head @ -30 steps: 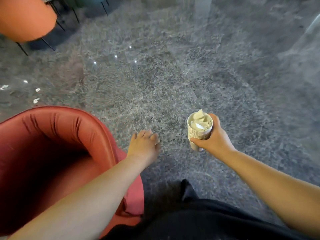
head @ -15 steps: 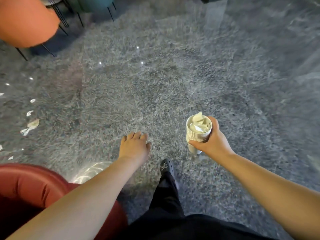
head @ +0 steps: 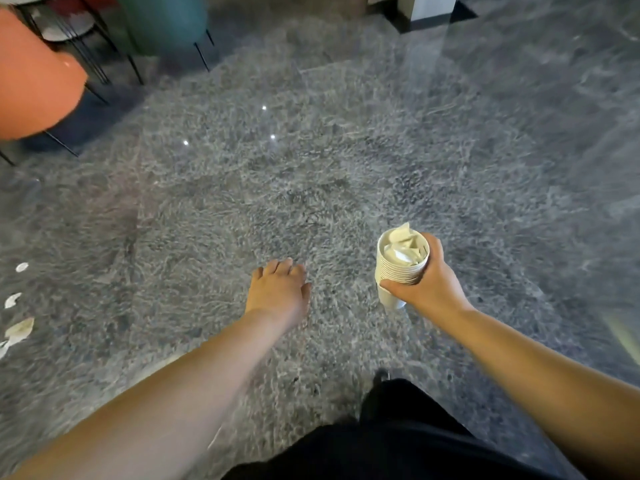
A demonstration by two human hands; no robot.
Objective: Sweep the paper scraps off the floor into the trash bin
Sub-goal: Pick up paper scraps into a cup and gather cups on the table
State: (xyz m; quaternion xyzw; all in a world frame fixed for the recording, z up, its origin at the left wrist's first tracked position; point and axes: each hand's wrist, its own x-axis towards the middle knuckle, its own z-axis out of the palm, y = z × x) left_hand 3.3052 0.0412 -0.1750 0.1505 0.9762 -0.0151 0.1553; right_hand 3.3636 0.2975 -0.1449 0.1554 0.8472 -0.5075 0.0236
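While held upright in right hand point(head: 427, 284): stack of paper cups point(head: 400, 263), nested, long axis near vertical, top cup stuffed with crumpled paper point(head: 403, 245); fingers and thumb curled round lower half of stack, base showing below the palm. Beside it, at like reach: left hand point(head: 278, 292), palm down, fingers loosely extended and close together, gripping nothing, hanging over bare floor point(head: 346, 168). Below both: dark trouser leg and shoe tip point(head: 381, 375). Off to far left, at frame edge, well apart from either hand: paper scraps point(head: 19, 329), several pale pieces lying flat on polished grey stone, strung roughly front to back. Key relation: scraps lie leftward of both hands, on the free hand's side; left hand nearer, right hand occupied and farther. Judged: reach or step toward left needed before any gathering; cups likely serve as interim holder. Farther out, upper left: orange chair point(head: 34, 84) on thin black legs, teal chair point(head: 166, 19) behind it. Farthest, top right: pale column base point(head: 433, 6). Trash bin: not in view; direction from hands cannot be told. No broom or dustpan visible.
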